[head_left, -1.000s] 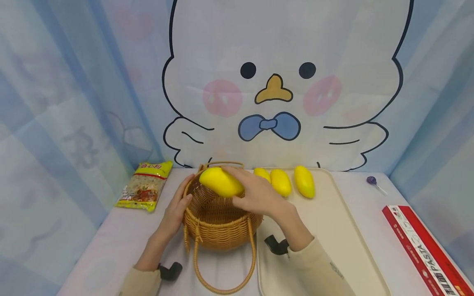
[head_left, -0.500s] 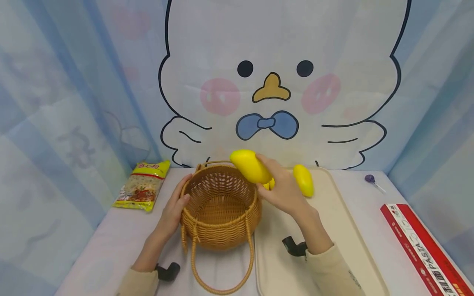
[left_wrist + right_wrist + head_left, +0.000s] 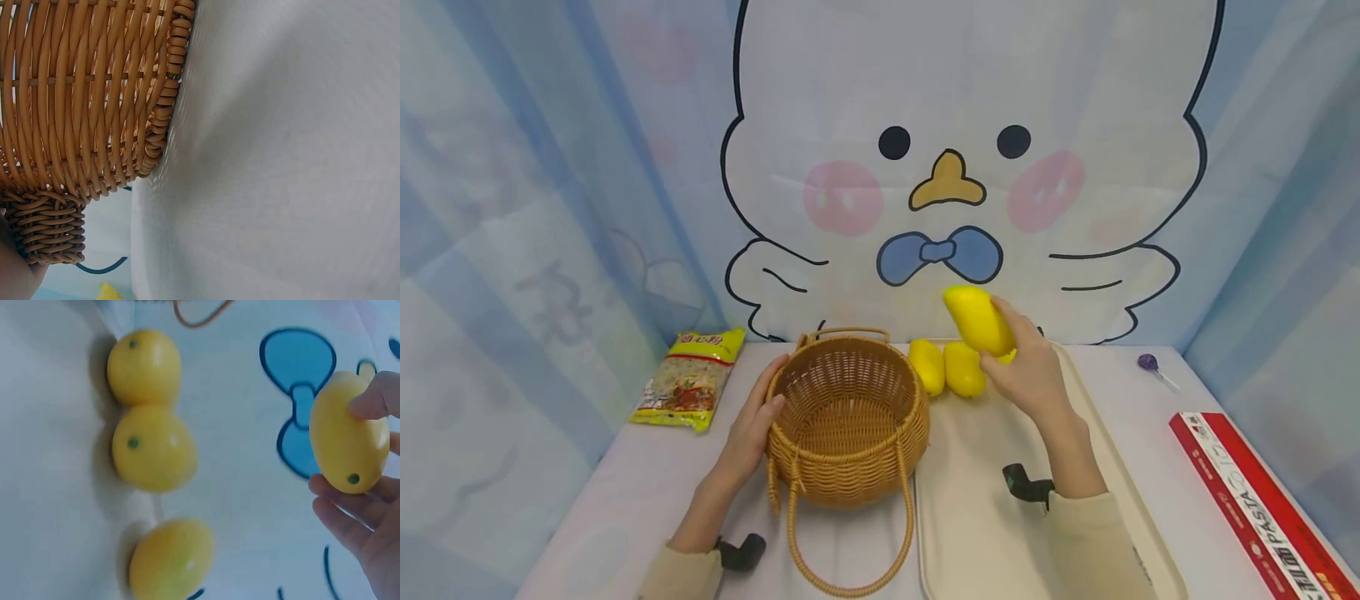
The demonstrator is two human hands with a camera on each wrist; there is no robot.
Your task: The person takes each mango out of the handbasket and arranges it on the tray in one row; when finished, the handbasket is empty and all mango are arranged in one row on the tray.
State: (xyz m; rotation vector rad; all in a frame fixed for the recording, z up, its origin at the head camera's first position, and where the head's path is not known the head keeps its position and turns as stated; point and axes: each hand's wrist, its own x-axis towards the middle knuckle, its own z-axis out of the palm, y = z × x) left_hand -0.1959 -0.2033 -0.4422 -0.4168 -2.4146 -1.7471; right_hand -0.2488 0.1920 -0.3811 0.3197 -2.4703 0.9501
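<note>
A wicker basket (image 3: 850, 467) stands on the table with its mouth up and one handle hanging forward. At its left side my left hand (image 3: 754, 429) holds the rim, thumb toward the front; only a sliver of that hand shows in the left wrist view, beside the woven wicker (image 3: 81, 94). My right hand (image 3: 1028, 367) grips a yellow mango (image 3: 979, 321) in the air above the back of the cream tray (image 3: 977, 517). Below it on the tray lie two mangoes side by side, the left mango (image 3: 927, 367) and the middle mango (image 3: 965, 369), plus a third mango (image 3: 172, 559), mostly hidden in the head view.
A yellow food packet (image 3: 691, 379) lies at the back left. On the right are a purple lollipop (image 3: 1148, 362) and a long red pasta box (image 3: 1255, 500). A printed curtain (image 3: 955, 100) closes off the back.
My right hand has carried the mango from over the basket's mouth to the right, above the tray, raising it a little. My left hand stays at the basket.
</note>
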